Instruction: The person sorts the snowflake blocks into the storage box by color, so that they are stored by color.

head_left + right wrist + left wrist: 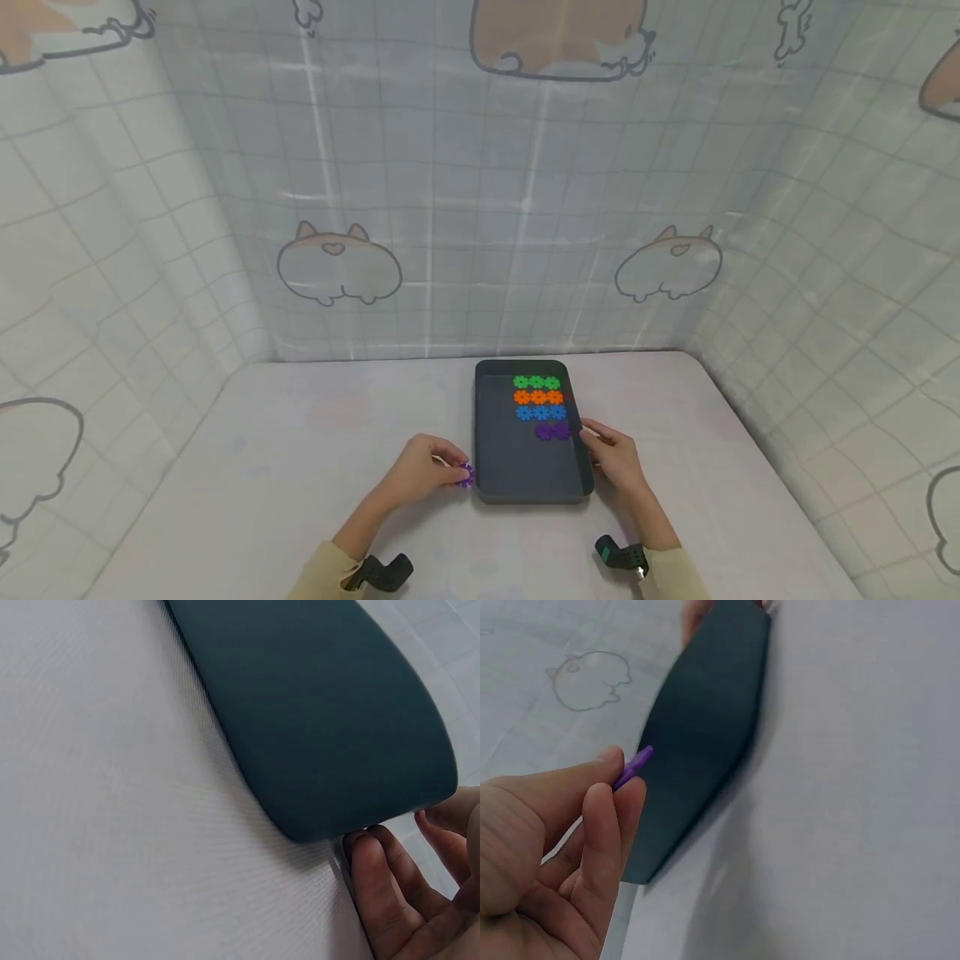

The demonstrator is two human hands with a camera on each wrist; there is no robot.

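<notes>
My left hand [423, 471] pinches a purple notched plastic disc [466, 475] between thumb and fingers, just outside the tray's left wall. Edge-on, the purple disc [634, 766] shows in the left wrist view in front of the tray's dark side. My right hand [617, 458] holds the dark grey tray [513, 479] by its right edge, thumb at the rim and fingertips against the outer wall. Inside lie a row of three green discs [536, 382], three orange discs [538, 397], three blue discs [541, 413] and two purple discs [552, 432].
The tray stands on a white cloth-covered table [315, 450]. Light grid-patterned curtains [480, 208] with cartoon animals enclose the table at the back and both sides. Dark wrist cameras [388, 573] are strapped to both wrists.
</notes>
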